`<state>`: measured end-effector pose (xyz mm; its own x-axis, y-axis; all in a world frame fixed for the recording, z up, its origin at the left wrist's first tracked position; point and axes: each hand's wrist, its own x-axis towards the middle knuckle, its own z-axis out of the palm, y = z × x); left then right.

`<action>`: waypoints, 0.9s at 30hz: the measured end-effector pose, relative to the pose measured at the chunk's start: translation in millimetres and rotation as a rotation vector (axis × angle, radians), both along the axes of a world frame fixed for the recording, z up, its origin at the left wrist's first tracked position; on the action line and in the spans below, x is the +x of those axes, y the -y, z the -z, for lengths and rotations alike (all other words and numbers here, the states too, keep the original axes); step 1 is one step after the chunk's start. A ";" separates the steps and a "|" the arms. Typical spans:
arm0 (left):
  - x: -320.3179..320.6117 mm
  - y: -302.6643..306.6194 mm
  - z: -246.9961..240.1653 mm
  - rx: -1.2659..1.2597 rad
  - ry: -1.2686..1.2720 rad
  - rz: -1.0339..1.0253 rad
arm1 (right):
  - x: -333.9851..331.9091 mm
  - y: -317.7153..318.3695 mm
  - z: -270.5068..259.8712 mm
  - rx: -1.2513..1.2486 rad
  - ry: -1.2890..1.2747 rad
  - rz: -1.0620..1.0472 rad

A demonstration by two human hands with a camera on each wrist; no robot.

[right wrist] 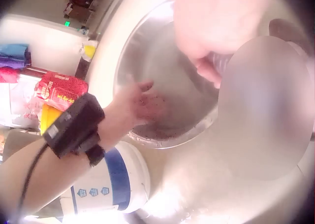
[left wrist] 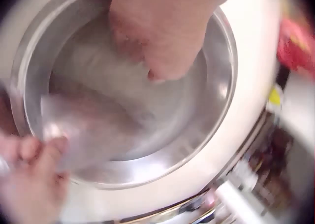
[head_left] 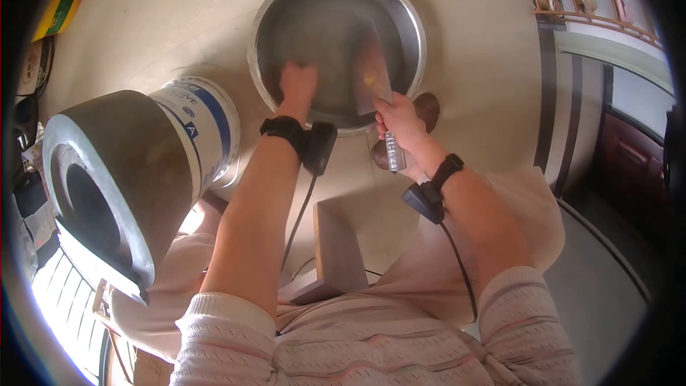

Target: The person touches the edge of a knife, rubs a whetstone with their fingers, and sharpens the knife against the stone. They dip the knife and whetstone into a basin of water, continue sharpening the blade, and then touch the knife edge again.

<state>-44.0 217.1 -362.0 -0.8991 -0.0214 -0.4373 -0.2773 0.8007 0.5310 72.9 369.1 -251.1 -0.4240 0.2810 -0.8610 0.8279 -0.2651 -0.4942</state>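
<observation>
A round metal basin (head_left: pixel 256 43) stands on the floor, with cloudy water (left wrist: pixel 162 103) inside. My left hand (head_left: pixel 299 82) reaches down into it from the near side. In the right wrist view the left hand's fingers (right wrist: pixel 152 108) look loosely spread at the water, with nothing seen in them. My right hand (head_left: pixel 401 120) grips a cleaver by its ridged metal handle (head_left: pixel 391 151) at the basin's near right rim. The broad blade (head_left: pixel 371 75) points away over the basin. In the left wrist view the blade (left wrist: pixel 83 130) is blurred.
Left of the basin is a white bucket (head_left: pixel 227 129) with a blue band. A large dark grey cylinder (head_left: pixel 128 143) lies tilted against it. Brown shoes (head_left: pixel 427 109) stand close to the basin's near right side. Red packaging (right wrist: pixel 61 90) lies farther off. Cables hang from both wrist cameras.
</observation>
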 end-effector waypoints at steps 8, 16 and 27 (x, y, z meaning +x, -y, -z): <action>0.5 -9.6 -66.8 0.682 0.519 -0.062 | -2.7 -2.2 9.3 -0.059 -0.090 0.085; 30.8 66.2 -163.7 0.579 0.163 0.127 | -12.6 11.5 -52.8 -0.096 -0.270 0.030; 29.6 279.8 -353.9 0.173 -0.713 -0.095 | 3.9 55.6 -151.4 -0.127 -0.500 -0.096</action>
